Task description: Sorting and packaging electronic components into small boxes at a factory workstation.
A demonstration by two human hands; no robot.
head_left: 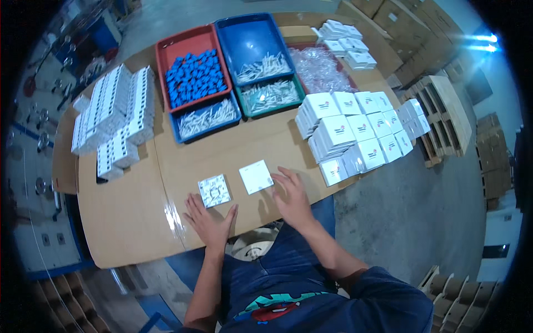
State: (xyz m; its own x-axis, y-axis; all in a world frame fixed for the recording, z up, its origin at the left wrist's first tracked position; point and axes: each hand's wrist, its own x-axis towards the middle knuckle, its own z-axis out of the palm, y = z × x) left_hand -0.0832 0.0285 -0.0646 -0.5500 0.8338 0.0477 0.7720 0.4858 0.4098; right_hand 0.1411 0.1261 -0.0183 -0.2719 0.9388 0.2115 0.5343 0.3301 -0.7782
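Two flat white square pieces lie side by side on the table in front of me. The left one, a square plate (214,191) with a moulded, patterned face, is just beyond the fingertips of my left hand (210,223). That hand is open, its fingers spread near the tabletop. Smooth apart from a few small marks, the right-hand piece, a plain white square plate (256,177), lies flat. My right hand (293,198) is beside its right edge, fingers apart and slightly bent. Whether those fingertips touch the plate I cannot tell.
Stacked white boxes (362,131) stand at the right, and rows of white block-like parts (114,108) at the left. Behind are a red tray (185,40) of blue pieces, a blue tray (244,36) and other trays with small white parts. Clear plastic bags (321,69) lie beyond.
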